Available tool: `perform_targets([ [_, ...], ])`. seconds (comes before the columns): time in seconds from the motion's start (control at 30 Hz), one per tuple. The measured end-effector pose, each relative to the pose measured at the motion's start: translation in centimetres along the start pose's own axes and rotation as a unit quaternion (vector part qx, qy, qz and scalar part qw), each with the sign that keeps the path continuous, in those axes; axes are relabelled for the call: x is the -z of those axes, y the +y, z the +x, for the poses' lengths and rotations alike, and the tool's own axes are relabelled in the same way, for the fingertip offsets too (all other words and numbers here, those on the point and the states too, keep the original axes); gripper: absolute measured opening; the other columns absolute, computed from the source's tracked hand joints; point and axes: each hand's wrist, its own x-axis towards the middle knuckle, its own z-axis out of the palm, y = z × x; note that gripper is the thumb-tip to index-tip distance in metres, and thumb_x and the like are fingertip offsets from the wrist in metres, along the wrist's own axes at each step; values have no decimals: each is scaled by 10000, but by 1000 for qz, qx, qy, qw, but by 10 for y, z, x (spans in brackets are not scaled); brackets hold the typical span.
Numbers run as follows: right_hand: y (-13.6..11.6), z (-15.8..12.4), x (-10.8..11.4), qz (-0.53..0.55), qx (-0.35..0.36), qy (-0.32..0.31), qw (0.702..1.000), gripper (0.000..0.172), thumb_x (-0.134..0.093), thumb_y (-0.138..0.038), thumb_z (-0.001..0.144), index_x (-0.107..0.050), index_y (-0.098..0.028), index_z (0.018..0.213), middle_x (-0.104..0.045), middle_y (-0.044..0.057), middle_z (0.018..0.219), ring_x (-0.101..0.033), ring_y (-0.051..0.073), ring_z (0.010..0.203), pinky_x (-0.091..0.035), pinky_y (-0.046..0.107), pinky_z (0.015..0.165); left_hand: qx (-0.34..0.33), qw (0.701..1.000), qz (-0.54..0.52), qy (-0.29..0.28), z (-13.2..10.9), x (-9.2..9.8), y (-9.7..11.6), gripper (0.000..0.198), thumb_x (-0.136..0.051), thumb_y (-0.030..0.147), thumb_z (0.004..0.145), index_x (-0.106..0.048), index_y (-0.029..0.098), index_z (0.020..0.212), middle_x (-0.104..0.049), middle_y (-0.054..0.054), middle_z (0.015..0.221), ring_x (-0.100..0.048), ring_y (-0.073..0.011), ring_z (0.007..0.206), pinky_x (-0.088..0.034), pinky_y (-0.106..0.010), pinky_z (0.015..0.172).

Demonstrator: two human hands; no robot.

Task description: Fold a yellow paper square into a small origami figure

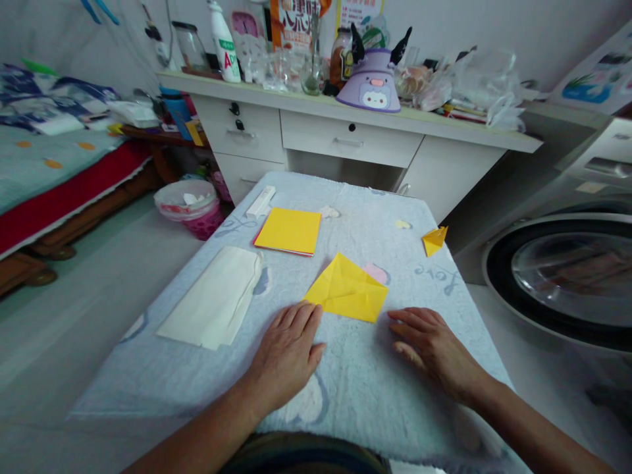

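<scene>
A creased sheet of yellow origami paper (348, 288) lies on the cloth-covered table in front of me. My left hand (289, 352) rests flat, its fingertips touching the paper's left corner. To the right of the sheet, my right hand (427, 345) is held with fingers stretched out and loosely curved, apart from the paper and holding nothing. Beyond my left hand sits a stack of square paper (289, 230), yellow on top with other colours at its edge. A small folded yellow paper piece (435, 241) stands near the table's right edge.
A folded whitish sheet (217, 296) lies on the left of the table (355, 395), and a small white box (261, 202) is at the far left corner. Behind stands a white desk (316, 108) crowded with items. A washing machine (567, 263) is at right, a pink bin (202, 224) at left.
</scene>
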Motion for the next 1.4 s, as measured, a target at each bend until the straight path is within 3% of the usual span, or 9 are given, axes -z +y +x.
perform_targets([
  [0.07, 1, 12, 5, 38, -27, 44, 998, 210, -489, -297, 960, -678, -228, 1020, -680, 85, 1171, -612, 258, 1061, -472, 471, 914, -4, 1000, -13, -1, 0, 2, 0, 474, -603, 233, 856, -492, 159, 1311, -565, -116, 1285, -496, -293, 1205, -410, -479, 1052],
  [0.23, 7, 53, 0, 86, -86, 156, 980, 224, -529, -255, 904, -645, -195, 1086, -665, 123, 1159, -600, 276, 1078, -472, 483, 947, -19, 998, -67, -1, 8, 10, 0, 516, -580, 166, 857, -443, 190, 1354, -513, -119, 1370, -503, -286, 1235, -442, -479, 1046],
  [0.43, 29, 80, -28, 136, -210, 155, 956, 341, -489, -250, 859, -614, -157, 1163, -691, 133, 1129, -627, 281, 1034, -486, 449, 916, -19, 975, -218, -36, 49, 15, 9, 562, -506, 82, 848, -375, 188, 1384, -485, -115, 1413, -452, -220, 1336, -421, -409, 1100],
  [0.6, 30, 78, -42, 168, -215, 188, 943, 358, -496, -266, 842, -604, -160, 1166, -711, 110, 1022, -627, 262, 963, -473, 428, 891, 9, 968, -238, -80, 76, 4, 20, 608, -513, 62, 807, -374, 138, 1395, -534, -151, 1361, -502, -248, 1286, -436, -422, 1072],
  [0.7, 27, 78, -43, 178, -205, 193, 943, 341, -509, -262, 829, -608, -175, 1143, -702, 88, 941, -618, 253, 902, -468, 430, 860, 27, 969, -229, -87, 81, 1, 21, 520, -531, 63, 795, -492, 148, 1306, -620, -121, 1241, -589, -245, 1164, -468, -411, 1017],
  [0.8, 24, 79, -42, 201, -208, 205, 935, 274, -514, -253, 822, -612, -190, 1070, -671, 65, 879, -609, 234, 852, -474, 406, 819, 19, 972, -218, -83, 78, 6, 20, 295, -520, 63, 800, -648, 179, 1038, -673, -60, 1020, -643, -215, 991, -510, -357, 901],
  [0.9, 23, 79, -41, 253, -219, 245, 910, 196, -516, -263, 834, -585, -202, 1007, -638, 54, 883, -602, 215, 847, -484, 363, 765, -18, 974, -222, -40, 70, 14, 17, 273, -475, 7, 773, -654, 191, 868, -624, -21, 897, -631, -162, 873, -510, -278, 791],
  [1.13, 20, 74, -39, 371, -208, 340, 839, 181, -569, -299, 850, -514, -227, 1007, -571, 33, 907, -578, 190, 858, -489, 337, 764, -110, 964, -211, 116, 53, 14, -8, 281, -480, -9, 755, -625, 189, 892, -560, -56, 1043, -603, -174, 990, -528, -304, 852],
  [1.4, 6, 70, -34, 390, -208, 334, 832, 236, -584, -305, 862, -517, -240, 1078, -571, 28, 912, -579, 189, 861, -477, 293, 678, -116, 948, -244, 167, 44, 11, -18, 176, -563, 24, 797, -610, 184, 850, -565, -80, 1124, -588, -191, 1087, -523, -328, 919],
])
